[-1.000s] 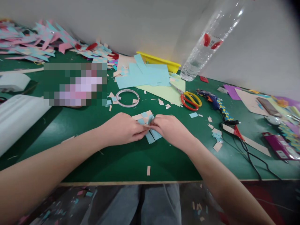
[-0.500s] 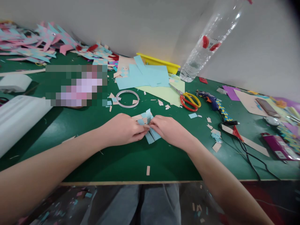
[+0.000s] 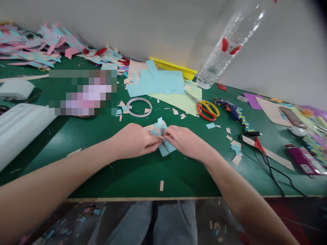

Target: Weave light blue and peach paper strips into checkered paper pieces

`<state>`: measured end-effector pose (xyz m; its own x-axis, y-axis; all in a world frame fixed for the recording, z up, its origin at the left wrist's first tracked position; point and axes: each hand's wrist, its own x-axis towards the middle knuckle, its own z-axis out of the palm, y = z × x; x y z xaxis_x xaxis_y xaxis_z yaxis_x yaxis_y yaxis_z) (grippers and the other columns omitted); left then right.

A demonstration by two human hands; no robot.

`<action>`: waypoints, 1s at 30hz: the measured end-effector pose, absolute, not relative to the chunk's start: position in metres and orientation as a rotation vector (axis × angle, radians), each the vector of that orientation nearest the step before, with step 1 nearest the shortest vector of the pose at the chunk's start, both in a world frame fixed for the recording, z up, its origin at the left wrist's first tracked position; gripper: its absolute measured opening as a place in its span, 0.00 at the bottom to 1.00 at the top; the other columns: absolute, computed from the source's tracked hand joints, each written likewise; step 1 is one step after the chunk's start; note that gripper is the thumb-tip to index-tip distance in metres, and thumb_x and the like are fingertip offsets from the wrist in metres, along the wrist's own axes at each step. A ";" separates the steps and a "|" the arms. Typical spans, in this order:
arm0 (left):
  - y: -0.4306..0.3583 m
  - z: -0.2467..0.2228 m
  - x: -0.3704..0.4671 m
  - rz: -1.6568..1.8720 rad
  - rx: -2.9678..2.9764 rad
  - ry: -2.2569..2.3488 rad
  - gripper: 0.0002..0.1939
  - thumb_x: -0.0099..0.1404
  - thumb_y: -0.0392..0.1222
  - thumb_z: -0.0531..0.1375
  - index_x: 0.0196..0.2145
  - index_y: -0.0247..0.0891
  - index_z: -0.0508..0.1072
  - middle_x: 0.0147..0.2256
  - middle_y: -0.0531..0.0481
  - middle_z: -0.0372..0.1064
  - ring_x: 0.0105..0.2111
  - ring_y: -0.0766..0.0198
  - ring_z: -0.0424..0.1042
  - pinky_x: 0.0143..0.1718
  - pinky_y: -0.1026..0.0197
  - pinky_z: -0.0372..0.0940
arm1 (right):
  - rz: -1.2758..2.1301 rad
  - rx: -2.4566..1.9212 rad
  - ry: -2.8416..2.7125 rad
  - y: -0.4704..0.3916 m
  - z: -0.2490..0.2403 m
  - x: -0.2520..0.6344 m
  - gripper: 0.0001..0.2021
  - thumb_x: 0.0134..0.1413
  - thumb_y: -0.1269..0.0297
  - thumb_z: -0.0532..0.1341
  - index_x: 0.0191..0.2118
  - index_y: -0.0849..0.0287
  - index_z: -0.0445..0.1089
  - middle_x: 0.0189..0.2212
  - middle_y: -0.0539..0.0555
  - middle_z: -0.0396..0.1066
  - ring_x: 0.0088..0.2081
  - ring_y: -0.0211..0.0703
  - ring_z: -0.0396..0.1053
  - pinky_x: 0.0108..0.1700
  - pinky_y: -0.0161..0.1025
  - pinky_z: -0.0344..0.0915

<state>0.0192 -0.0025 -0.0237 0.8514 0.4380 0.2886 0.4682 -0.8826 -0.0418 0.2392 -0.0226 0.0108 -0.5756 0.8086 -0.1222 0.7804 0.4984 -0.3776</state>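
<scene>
Weave of pale-blue and peach paper strips lies on the green tabletop, centred in front of the wearer, between the two hands. Left hand: fingers closed together on its left side, apparently pinning it so the strips cannot slip. Right hand: thumb and forefinger pinched at its right side, seemingly on a single strip; exact contact hidden by the fingers. Inferred reason for the paired grip: loose paper shifts easily, so one hand steadies while the other works close by. Orientation: two blue tails, a dark gap between them, point toward the wearer and slightly right; a short blue end pokes up on the far side, pointing away. Peach strips cross these, running roughly left to right. Overall long axis cannot be fixed, as the fingers cover the middle; the blue strips' own length runs from far-left to near-right. Scissors rest beyond the right hand, blades aimed away and left, handles nearer, probably for easy pickup. Blue sheets lie at the back, presumably kept out of the working area.
</scene>
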 end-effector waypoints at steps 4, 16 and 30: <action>-0.003 -0.023 0.020 -0.476 -2.886 -0.746 0.20 0.74 0.47 0.48 0.41 0.46 0.81 0.21 0.51 0.72 0.18 0.64 0.66 0.19 0.61 0.49 | 0.601 -1.378 -2.661 -0.022 0.009 0.242 0.11 0.70 0.66 0.49 0.39 0.61 0.65 0.37 0.54 0.69 0.35 0.39 0.65 0.36 0.37 0.56; -0.002 -0.023 0.021 -0.432 -2.939 -0.757 0.18 0.73 0.47 0.49 0.45 0.49 0.79 0.23 0.53 0.74 0.19 0.63 0.69 0.19 0.62 0.49 | 0.636 -1.317 -2.670 -0.017 0.005 0.246 0.11 0.69 0.66 0.49 0.37 0.61 0.66 0.36 0.54 0.69 0.37 0.40 0.65 0.38 0.37 0.57; 0.000 -0.023 0.022 -0.418 -2.953 -0.783 0.21 0.75 0.47 0.47 0.41 0.45 0.80 0.20 0.53 0.72 0.19 0.63 0.69 0.20 0.60 0.47 | 0.657 -1.367 -2.637 -0.017 0.010 0.243 0.08 0.63 0.69 0.54 0.33 0.61 0.67 0.33 0.54 0.70 0.34 0.39 0.65 0.35 0.37 0.57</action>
<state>0.0217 0.0004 -0.0234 0.8344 0.4783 0.2739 0.4940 -0.8694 0.0134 0.2426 -0.0167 0.0102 -0.5924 0.7985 -0.1074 0.7554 0.5041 -0.4186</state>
